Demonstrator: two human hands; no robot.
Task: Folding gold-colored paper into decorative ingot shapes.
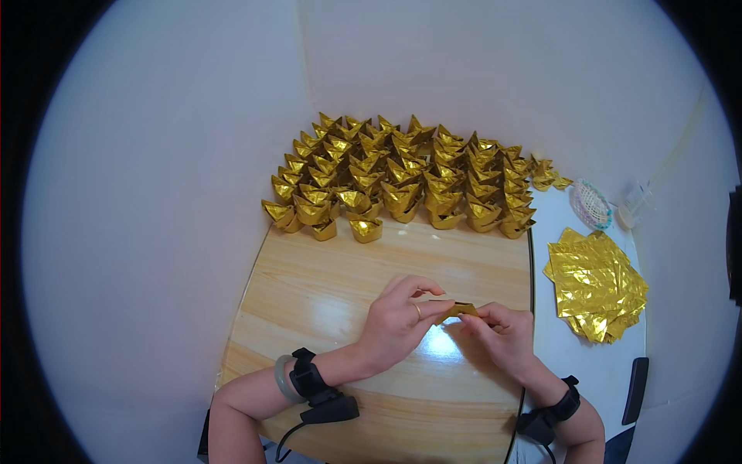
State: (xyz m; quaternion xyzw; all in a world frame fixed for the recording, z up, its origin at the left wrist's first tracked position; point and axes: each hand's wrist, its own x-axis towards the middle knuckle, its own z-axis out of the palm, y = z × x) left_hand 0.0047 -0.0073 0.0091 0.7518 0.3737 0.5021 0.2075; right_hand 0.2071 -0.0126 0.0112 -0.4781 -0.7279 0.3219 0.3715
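Between my hands, above the wooden table, is a small folded piece of gold foil paper [461, 310]. My right hand [504, 334] pinches its right end between thumb and fingers. At its left end, my left hand [403, 319] grips it with the lower fingers and thumb, while the index finger is raised and bent above it. The left thumb is mostly hidden behind the hand. Farther back, rows of folded gold paper ingots [402, 197] stand stacked in one another, their pointed ends up.
On the white surface to the right lies a fanned stack of gold foil sheets [599, 286]. Behind it are a small woven basket [591, 204], a clear plastic cup [635, 204] and some loose gold pieces [547, 175]. Pale walls close in the wooden table [309, 286] at left and back.
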